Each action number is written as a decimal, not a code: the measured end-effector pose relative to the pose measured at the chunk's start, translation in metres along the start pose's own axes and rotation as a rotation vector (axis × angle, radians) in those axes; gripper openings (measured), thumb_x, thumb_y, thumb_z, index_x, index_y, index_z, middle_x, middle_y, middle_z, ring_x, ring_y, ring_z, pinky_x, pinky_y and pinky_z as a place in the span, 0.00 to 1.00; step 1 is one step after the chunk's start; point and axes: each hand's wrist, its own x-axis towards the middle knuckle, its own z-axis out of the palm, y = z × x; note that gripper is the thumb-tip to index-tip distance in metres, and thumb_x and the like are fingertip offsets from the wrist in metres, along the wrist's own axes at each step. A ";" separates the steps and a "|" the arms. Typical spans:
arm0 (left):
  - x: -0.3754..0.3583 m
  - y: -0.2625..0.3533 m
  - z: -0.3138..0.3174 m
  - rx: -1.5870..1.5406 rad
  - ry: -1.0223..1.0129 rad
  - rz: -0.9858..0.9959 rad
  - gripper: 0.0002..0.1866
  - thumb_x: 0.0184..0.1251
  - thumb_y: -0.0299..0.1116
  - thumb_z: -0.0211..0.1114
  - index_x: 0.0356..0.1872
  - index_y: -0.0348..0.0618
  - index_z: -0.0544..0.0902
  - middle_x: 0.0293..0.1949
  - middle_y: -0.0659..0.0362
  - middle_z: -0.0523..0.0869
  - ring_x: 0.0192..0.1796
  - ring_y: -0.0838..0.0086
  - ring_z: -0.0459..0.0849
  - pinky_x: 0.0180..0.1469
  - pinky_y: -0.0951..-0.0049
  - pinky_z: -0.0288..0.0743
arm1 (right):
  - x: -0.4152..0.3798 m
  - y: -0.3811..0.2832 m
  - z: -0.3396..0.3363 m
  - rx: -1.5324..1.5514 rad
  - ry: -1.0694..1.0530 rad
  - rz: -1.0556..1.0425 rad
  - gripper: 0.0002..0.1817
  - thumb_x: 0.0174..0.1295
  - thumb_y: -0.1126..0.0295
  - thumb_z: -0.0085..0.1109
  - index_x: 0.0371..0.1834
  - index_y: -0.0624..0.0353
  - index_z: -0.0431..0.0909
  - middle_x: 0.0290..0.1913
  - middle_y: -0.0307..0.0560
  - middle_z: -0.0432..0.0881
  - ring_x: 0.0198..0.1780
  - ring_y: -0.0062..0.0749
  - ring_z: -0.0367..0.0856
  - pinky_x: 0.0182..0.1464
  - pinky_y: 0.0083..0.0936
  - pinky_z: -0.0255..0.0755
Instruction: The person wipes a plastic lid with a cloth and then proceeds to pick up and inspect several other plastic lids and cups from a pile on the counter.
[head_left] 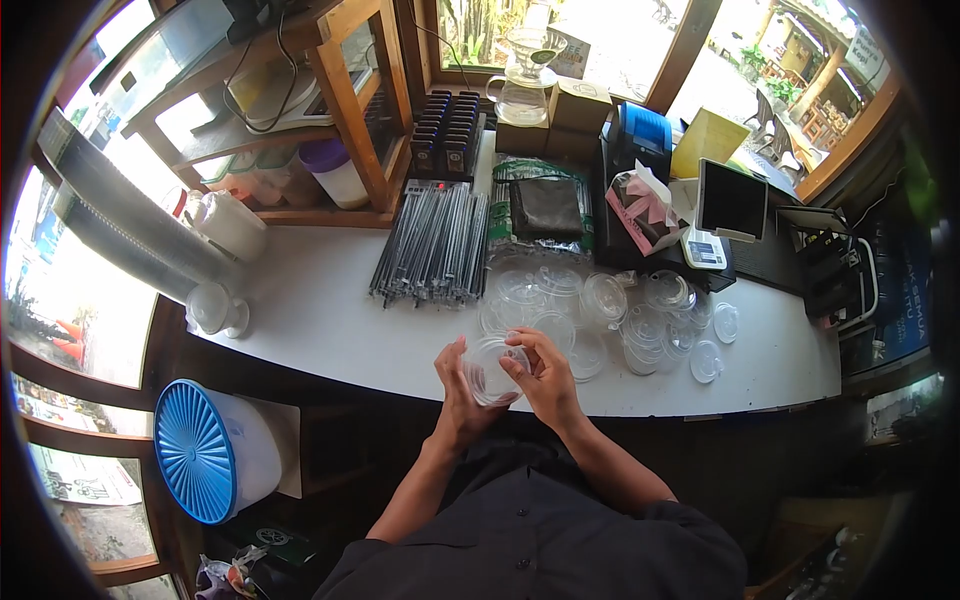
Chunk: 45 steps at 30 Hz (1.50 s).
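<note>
Holding clear round lids (488,374), both half-curled hands (456,398) (550,384) meet over the near edge of the white bench (325,285); wood-framed windows (625,40) stand far and left.

Lids (642,335) on tbl (320,285), R of straws (435,245), w/ cup stacks (125,210) far L.

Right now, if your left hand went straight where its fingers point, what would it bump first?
Probably the near ends of the pile of straws on the white table. How high the left hand is can't be told, so it might pass over them.
</note>
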 end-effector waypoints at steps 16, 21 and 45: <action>0.008 0.019 -0.005 -1.078 0.040 -0.526 0.41 0.71 0.18 0.62 0.79 0.39 0.48 0.57 0.45 0.81 0.54 0.60 0.89 0.58 0.60 0.86 | 0.000 -0.006 -0.012 -0.265 -0.020 -0.198 0.22 0.68 0.66 0.70 0.59 0.60 0.72 0.68 0.58 0.72 0.69 0.47 0.73 0.68 0.38 0.70; 0.006 -0.022 -0.004 -1.044 0.126 -0.579 0.26 0.71 0.18 0.60 0.65 0.36 0.60 0.56 0.42 0.82 0.54 0.56 0.89 0.60 0.56 0.87 | 0.003 -0.001 -0.044 -0.831 0.183 -0.174 0.41 0.60 0.57 0.77 0.71 0.57 0.66 0.71 0.60 0.67 0.73 0.59 0.65 0.73 0.49 0.63; 0.015 -0.012 0.005 -1.043 0.040 -0.635 0.29 0.76 0.23 0.60 0.70 0.38 0.55 0.61 0.40 0.81 0.61 0.55 0.86 0.65 0.58 0.82 | -0.002 -0.016 -0.047 -0.787 -0.042 -0.202 0.54 0.51 0.58 0.82 0.79 0.60 0.60 0.75 0.57 0.65 0.76 0.56 0.64 0.75 0.46 0.62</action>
